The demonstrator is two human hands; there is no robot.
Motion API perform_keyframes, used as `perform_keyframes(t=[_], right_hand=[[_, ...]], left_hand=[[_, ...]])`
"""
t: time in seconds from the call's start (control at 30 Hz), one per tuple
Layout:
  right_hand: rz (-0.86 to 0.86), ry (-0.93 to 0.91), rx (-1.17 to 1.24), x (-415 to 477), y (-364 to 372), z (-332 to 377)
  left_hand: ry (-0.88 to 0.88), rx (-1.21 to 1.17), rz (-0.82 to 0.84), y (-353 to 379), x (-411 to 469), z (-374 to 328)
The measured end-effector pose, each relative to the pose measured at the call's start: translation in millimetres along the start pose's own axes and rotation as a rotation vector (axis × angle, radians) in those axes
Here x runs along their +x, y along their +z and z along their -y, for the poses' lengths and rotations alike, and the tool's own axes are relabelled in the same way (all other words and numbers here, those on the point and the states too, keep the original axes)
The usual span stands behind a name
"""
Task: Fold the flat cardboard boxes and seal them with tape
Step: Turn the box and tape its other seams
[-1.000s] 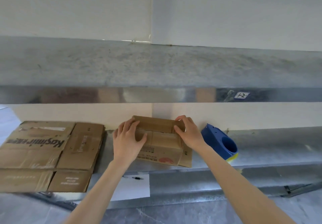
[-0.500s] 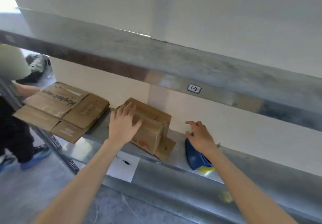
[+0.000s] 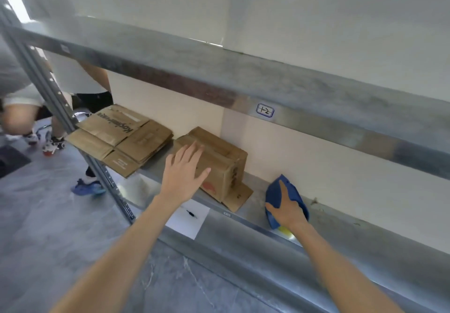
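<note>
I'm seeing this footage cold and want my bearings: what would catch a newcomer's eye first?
Two bare arms reach onto the metal shelf: the left hand lies flat, fingers spread, on a folded cardboard box at centre, while the right hand grips a blue tape dispenser to the box's right. Next comes the stack of flat cardboard boxes at the shelf's left end, overhanging its edge.

A galvanised steel rack [image 3: 243, 251] stands against a cream wall [image 3: 316, 156]. Its upper shelf [image 3: 267, 78] bears a handwritten label [image 3: 265, 110] at 1 o'clock. A perforated upright [image 3: 60, 108] slants at 9. The grey marbled floor [image 3: 48, 227] spreads at 7, and daylight glares at 11.
</note>
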State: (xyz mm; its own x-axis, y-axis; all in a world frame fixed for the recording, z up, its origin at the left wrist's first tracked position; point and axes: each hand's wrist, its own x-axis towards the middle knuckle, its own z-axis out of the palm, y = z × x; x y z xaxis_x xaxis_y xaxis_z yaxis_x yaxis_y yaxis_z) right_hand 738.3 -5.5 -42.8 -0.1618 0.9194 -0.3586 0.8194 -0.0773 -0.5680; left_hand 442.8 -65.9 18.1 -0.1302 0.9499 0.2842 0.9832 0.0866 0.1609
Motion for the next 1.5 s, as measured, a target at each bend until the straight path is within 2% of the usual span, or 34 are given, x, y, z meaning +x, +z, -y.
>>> perform_keyframes(t=[0.23,0.43,0.67,0.8,0.9,0.97,1.13,1.3,1.4,1.5], right_hand=[[0.007,0.048,-0.089,7,11,-16],[0.041,0.057,-0.049,15,3,-19],[0.065,0.060,0.119,12,-7,-9],[0.077,0.121,0.256,18,-10,-5],[0.042,0.164,0.278,24,-11,-8],[0.016,0.175,0.385,25,-12,-6],[-0.083,0.112,0.344,25,-15,-12],[-0.067,-0.076,0.268,13,-36,-8],[-0.039,-0.198,0.145,-4,-52,7],[-0.021,-0.333,0.014,-24,-60,18]], left_hand=[[0.018,-0.013,-0.028,-4,-4,6],[0.027,-0.032,-0.011,1,-1,5],[0.052,-0.069,-0.023,4,6,0],[0.056,-0.078,-0.003,7,9,-2],[0.070,-0.106,-0.003,8,9,-6],[0.080,-0.117,-0.004,8,10,-9],[0.122,-0.148,-0.019,8,11,-14],[0.181,-0.217,-0.024,8,17,-21],[0.229,-0.327,0.028,7,26,-32],[0.230,-0.555,0.122,3,36,-44]])
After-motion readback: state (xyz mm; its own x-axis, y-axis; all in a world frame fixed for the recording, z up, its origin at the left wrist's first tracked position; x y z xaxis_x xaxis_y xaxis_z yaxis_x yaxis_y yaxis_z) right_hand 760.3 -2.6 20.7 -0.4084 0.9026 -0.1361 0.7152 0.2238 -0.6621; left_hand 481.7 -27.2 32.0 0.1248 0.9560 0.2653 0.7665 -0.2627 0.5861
